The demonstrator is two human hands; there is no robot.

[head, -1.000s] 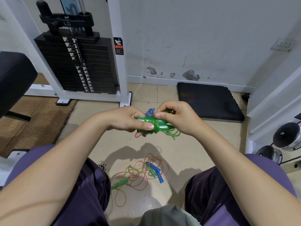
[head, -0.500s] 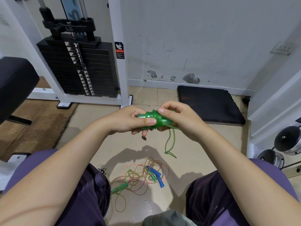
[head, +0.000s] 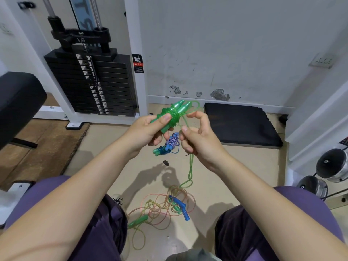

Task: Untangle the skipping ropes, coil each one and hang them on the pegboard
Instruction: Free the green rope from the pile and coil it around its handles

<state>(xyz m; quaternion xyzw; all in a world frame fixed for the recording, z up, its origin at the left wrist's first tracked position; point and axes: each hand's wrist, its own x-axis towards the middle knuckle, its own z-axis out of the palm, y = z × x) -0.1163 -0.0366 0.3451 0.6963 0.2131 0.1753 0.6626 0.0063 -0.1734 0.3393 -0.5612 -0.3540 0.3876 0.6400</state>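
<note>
My left hand holds the green skipping rope in a closed grip: the thumb presses on top of the two green handles, which lie side by side and point up and away from me, and the other fingers curl under them. The green cord is wound several times around the middle of the handles, just beside my thumb. My right hand is near the left one, to its right, and it pinches the loose green cord between thumb and curled fingers. From this pinch the cord hangs down to the floor and ends in a loop close to the tangled pile.

Below my hands, on the floor, lies a small bundle with blue handles and a blue and white braided rope; it looks already wound. Closer to me, between my knees, the tangled ropes are on the floor: thin pink and yellowish cords crossing each other, with two blue handles on the right part and one green handle at the left edge. I cannot tell which cord goes to which handle.

Behind, a black weight stack stands in a white frame against the wall, and a black mat lies on the floor at the right.
</note>
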